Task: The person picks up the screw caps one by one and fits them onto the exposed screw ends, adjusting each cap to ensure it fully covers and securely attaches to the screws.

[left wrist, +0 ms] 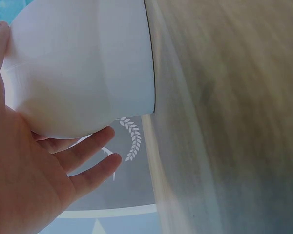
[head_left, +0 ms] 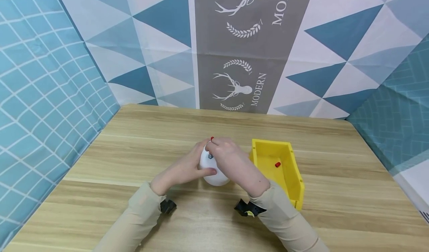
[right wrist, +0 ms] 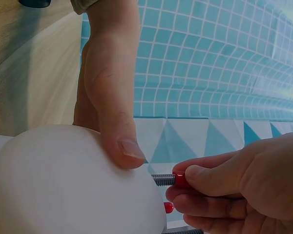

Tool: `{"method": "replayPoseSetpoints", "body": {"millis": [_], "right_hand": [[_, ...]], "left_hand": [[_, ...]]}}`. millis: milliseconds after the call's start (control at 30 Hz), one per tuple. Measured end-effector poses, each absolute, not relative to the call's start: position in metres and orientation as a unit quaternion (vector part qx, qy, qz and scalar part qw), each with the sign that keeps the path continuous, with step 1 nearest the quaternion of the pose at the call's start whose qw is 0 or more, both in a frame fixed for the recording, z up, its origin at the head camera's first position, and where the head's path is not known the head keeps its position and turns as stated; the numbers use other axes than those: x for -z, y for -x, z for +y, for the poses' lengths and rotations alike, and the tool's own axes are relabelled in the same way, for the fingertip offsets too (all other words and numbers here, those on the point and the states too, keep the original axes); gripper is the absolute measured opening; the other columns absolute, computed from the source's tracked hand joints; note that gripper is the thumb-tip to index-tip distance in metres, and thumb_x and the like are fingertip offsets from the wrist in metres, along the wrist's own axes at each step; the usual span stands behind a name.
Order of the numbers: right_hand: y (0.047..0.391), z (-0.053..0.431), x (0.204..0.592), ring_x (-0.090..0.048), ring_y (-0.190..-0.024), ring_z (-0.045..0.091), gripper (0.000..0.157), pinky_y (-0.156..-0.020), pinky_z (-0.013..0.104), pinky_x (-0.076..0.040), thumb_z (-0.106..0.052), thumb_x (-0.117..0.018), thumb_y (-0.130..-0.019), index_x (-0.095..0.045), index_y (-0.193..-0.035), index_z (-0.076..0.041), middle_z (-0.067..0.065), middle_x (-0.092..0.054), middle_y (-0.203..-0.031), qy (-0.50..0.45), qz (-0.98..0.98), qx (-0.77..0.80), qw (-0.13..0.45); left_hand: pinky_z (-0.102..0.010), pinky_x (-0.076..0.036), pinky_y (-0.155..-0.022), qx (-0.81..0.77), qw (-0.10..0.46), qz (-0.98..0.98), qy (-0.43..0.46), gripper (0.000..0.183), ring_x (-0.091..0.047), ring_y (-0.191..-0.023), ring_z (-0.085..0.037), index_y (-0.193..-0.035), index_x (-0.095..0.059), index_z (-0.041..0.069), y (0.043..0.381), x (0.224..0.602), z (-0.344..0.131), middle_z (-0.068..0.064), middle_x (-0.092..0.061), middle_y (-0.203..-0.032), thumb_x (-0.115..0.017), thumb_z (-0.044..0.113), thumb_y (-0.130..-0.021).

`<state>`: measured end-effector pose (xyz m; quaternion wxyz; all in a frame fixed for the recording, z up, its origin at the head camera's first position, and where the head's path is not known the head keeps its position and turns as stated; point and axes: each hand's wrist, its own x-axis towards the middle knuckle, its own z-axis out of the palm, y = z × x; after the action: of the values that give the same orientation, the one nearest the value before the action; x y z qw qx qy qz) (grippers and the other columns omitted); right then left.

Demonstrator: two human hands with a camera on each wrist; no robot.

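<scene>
A smooth white rounded body (head_left: 216,179) stands on the table, with threaded metal rods sticking out of its top. My left hand (head_left: 186,166) grips its side, thumb across the near face; in the left wrist view that hand's fingers (left wrist: 95,146) spread round the curve. In the right wrist view my right hand (right wrist: 234,185) pinches a red cap (right wrist: 179,179) at the end of one threaded rod (right wrist: 163,180). Below it another red tip (right wrist: 169,207) shows beside the white body. Part of a further rod (right wrist: 185,232) appears at the bottom edge.
A yellow bin (head_left: 297,177) sits right of the white body, close to my right forearm. Inside it lies a small red cap (head_left: 277,164). The wooden table (head_left: 151,132) ends at a patterned backdrop (head_left: 231,47) behind. Black straps circle both wrists.
</scene>
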<state>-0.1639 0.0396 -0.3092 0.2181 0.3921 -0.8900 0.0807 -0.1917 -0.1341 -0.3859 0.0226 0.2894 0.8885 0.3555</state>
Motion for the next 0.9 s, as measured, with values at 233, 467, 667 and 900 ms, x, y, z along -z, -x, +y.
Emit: {"method": "replayPoseSetpoints", "body": {"millis": [233, 467, 667, 900], "right_hand": [[0.1628, 0.0378, 0.3086, -0.057, -0.080, 0.019, 0.017, -0.079, 0.032, -0.048, 0.002, -0.069, -0.072, -0.064, -0.086, -0.007, 0.001, -0.063, -0.083, -0.391, -0.893, -0.063, 0.214], [0.1617, 0.0374, 0.3101, -0.057, -0.077, 0.019, 0.016, -0.074, 0.030, -0.048, 0.002, -0.069, -0.073, -0.063, -0.085, -0.007, 0.001, -0.062, -0.081, -0.387, -0.894, -0.054, 0.219], [0.1605, 0.0367, 0.3111, -0.057, -0.078, 0.019, 0.019, -0.075, 0.029, -0.049, -0.001, -0.072, -0.073, -0.063, -0.088, -0.007, 0.002, -0.063, -0.084, -0.382, -0.897, -0.046, 0.217], [0.1606, 0.0353, 0.3148, -0.055, -0.076, 0.018, 0.015, -0.074, 0.027, -0.048, -0.001, -0.070, -0.074, -0.062, -0.086, -0.007, 0.002, -0.061, -0.083, -0.378, -0.895, -0.022, 0.236]], "left_hand": [[-0.032, -0.042, -0.090, -0.356, 0.030, 0.891, -0.280, 0.094, -0.047, -0.109, -0.011, -0.145, -0.013, 0.021, 0.1920, 0.3869, -0.1345, 0.005, -0.030, -0.139, -0.061, 0.060, -0.075], [-0.033, -0.043, -0.089, -0.357, 0.033, 0.890, -0.282, 0.096, -0.047, -0.109, -0.013, -0.145, -0.012, 0.019, 0.1928, 0.3867, -0.1344, 0.003, -0.030, -0.139, -0.061, 0.060, -0.075], [-0.033, -0.042, -0.090, -0.352, 0.029, 0.891, -0.286, 0.097, -0.046, -0.112, -0.014, -0.146, -0.012, 0.016, 0.1932, 0.3871, -0.1349, 0.001, -0.029, -0.141, -0.060, 0.062, -0.074], [-0.034, -0.042, -0.091, -0.351, 0.025, 0.891, -0.289, 0.099, -0.046, -0.112, -0.014, -0.145, -0.013, 0.013, 0.1930, 0.3871, -0.1347, -0.001, -0.030, -0.141, -0.060, 0.062, -0.074]]}}
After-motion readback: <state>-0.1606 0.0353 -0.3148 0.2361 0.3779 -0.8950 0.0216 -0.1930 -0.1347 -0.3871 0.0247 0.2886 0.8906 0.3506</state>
